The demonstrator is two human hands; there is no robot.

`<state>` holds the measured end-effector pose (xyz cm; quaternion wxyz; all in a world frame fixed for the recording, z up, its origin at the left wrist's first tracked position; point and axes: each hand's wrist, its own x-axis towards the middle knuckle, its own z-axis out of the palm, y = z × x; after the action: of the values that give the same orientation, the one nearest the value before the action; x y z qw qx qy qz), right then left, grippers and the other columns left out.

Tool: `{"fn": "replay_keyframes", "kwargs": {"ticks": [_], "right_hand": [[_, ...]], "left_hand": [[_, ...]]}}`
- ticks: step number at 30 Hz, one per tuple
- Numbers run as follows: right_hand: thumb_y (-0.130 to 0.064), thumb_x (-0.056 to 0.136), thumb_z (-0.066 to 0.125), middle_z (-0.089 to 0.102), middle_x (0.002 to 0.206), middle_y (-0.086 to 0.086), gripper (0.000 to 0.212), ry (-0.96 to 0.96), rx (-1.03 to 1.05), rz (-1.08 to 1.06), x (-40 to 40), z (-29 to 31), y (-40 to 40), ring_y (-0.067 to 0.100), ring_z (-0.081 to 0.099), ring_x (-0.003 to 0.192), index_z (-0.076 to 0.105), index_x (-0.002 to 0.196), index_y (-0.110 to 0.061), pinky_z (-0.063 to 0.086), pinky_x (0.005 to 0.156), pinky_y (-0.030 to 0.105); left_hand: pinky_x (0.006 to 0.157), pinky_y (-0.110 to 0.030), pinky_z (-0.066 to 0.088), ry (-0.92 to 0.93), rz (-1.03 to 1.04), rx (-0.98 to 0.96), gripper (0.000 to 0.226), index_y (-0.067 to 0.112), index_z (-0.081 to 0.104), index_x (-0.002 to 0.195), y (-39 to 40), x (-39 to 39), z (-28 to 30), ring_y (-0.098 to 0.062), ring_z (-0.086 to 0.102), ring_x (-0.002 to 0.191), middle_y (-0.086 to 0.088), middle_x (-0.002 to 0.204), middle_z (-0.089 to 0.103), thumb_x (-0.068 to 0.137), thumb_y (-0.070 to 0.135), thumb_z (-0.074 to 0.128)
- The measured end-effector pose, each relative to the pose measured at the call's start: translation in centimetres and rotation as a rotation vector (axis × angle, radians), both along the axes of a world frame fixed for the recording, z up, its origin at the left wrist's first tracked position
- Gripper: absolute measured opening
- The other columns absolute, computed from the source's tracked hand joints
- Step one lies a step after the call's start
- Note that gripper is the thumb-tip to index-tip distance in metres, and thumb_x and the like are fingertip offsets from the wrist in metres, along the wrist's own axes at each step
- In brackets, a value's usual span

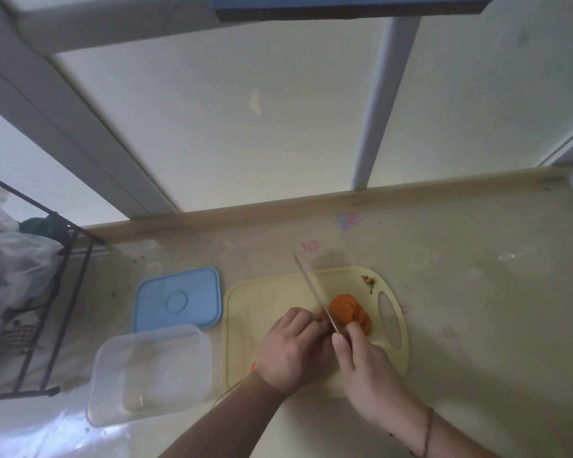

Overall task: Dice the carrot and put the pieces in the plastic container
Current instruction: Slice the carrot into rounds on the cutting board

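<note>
I see a clear plastic container (149, 375) sitting open on the tabletop (477, 292), apparently with nothing in it; its blue lid (177, 299) lies just behind. To the right, on a pale yellow cutting board (262, 299), orange carrot slices (349, 312) lie overlapping. My left hand (295, 352) curls its fingers over the uncut carrot, mostly hidden. My right hand (364, 368) grips a knife (315, 292), blade beside the slices.

Bare forearms, no sleeves; a thin brown cord bracelet (427, 431) circles the right wrist.
</note>
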<state>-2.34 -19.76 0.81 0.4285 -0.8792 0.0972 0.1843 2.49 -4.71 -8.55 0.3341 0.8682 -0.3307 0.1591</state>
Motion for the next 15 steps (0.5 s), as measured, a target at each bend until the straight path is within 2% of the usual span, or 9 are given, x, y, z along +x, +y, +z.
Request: {"fn": "replay_keyframes", "kwargs": {"ticks": [3, 6, 11, 13, 15], "right_hand": [[-0.042, 0.101, 0.030, 0.050, 0.063, -0.004, 0.018, 0.027, 0.002, -0.028, -2.0, 0.1, -0.4, 0.004, 0.050, 0.054, 0.038, 0.091, -0.030, 0.040, 0.058, 0.021], [-0.042, 0.100, 0.032, 0.049, 0.059, 0.000, 0.025, 0.070, -0.038, -0.054, -4.4, 0.1, -1.3, 0.005, 0.050, 0.057, 0.035, 0.082, -0.026, 0.040, 0.066, 0.031], [-0.042, 0.101, 0.028, 0.053, 0.075, 0.001, 0.019, 0.101, -0.042, 0.001, -4.2, -0.2, -1.1, 0.010, 0.048, 0.071, 0.034, 0.089, -0.028, 0.035, 0.071, 0.029], [-0.041, 0.101, 0.030, 0.053, 0.073, 0.000, 0.020, 0.069, -0.008, 0.009, -3.3, -1.0, -0.9, 0.010, 0.046, 0.067, 0.035, 0.088, -0.026, 0.036, 0.071, 0.032], [-0.040, 0.102, 0.030, 0.050, 0.067, -0.002, 0.023, 0.048, 0.009, 0.004, -2.2, -1.7, -0.7, 0.009, 0.045, 0.059, 0.036, 0.087, -0.024, 0.035, 0.065, 0.034]], "left_hand": [[0.068, -0.034, 0.055, 0.009, -0.001, 0.019, 0.019, 0.013, 0.067, 0.094, 0.2, 0.1, -0.1, -0.027, 0.062, 0.082, -0.003, 0.092, 0.065, 0.079, 0.015, 0.080], [0.069, -0.035, 0.055, 0.018, 0.004, 0.020, 0.019, 0.014, 0.065, 0.094, 0.1, 0.0, -0.2, -0.028, 0.062, 0.083, -0.003, 0.093, 0.064, 0.080, 0.014, 0.077], [0.071, -0.034, 0.054, 0.008, 0.011, 0.016, 0.013, 0.010, 0.069, 0.090, 0.0, 0.0, 0.1, -0.027, 0.061, 0.083, -0.003, 0.092, 0.064, 0.080, 0.011, 0.077], [0.072, -0.034, 0.054, -0.003, 0.018, 0.016, 0.014, 0.009, 0.070, 0.091, 0.0, 0.1, 0.1, -0.026, 0.060, 0.083, -0.003, 0.092, 0.064, 0.079, 0.010, 0.077], [0.071, -0.033, 0.053, -0.015, 0.008, 0.018, 0.011, 0.009, 0.071, 0.092, 0.0, -0.2, 0.0, -0.026, 0.059, 0.083, -0.004, 0.092, 0.064, 0.083, 0.013, 0.075]]}}
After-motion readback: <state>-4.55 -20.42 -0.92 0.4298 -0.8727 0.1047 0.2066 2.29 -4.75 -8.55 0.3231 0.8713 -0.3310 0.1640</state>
